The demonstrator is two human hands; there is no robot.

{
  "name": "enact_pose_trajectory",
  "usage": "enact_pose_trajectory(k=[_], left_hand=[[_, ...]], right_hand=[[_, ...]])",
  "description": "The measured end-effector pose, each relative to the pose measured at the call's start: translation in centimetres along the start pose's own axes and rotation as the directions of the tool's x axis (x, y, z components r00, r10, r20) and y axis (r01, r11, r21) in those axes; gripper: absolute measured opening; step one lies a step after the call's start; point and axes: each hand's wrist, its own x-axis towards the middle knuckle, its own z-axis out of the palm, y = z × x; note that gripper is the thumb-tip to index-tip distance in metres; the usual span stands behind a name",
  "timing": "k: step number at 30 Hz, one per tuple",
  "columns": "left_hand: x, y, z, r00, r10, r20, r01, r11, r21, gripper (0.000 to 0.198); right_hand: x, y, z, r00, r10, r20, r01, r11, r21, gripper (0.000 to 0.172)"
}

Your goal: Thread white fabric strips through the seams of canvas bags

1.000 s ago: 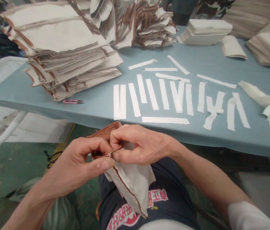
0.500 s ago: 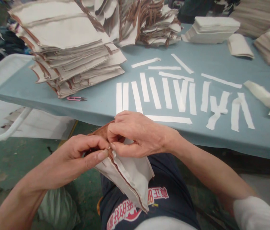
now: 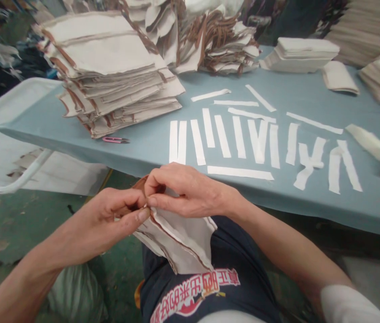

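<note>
Sewn fabric piece [image 3: 183,237] — cream, brown-edged

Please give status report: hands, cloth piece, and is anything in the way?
Left hand and right hand close together, pinching cloth piece. Lower part over lap. Nothing visibly in the way.

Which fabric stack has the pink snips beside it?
The leftmost, brown-edged stack; the pink snips lie by its near corner, while other stacks sit farther back.

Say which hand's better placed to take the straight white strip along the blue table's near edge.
Probably the right hand: nearer the strip than the left hand, though both pinch cream, brown-trimmed cloth.
</note>
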Motion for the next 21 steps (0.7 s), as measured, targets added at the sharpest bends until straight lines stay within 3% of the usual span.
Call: enact_pose_trajectory(k=[3, 8, 11, 17, 21], left_hand=[[-0.8, -0.5, 0.3, 0.988, 0.100, -0.115, -0.097, 0.995, 0.032, 0.033], [-1.5, -1.1, 1.1, 0.955, 0.133, -0.266, -0.113, 0.990, 0.089, 0.032], [-1.4, -0.8, 1.4, 0.963, 0.139, -0.232, -0.128, 0.990, 0.063, 0.030], [-1.3, -0.8, 1.4, 0.985, 0.084, -0.150, -0.087, 0.996, -0.014, 0.027], [-1.2, -1.1, 1.0, 0.988, 0.093, -0.125, -0.090, 0.995, 0.029, 0.022]], right_hand=[[-0.3, 0.0, 0.3, 0.997, 0.073, -0.028, -0.070, 0.992, 0.103, 0.026], [-1.0, -1.3, 0.7, 0.991, 0.099, -0.094, -0.112, 0.983, -0.145, 0.042], [-1.2, -1.7, 0.9, 0.991, 0.112, -0.067, -0.123, 0.972, -0.199, 0.038], [-1.4, -1.2, 0.9, 0.998, 0.054, -0.030, -0.054, 0.998, -0.010, 0.024], [-1.5, -1.3, 0.9, 0.999, 0.047, -0.023, -0.048, 0.998, -0.046, 0.018]])
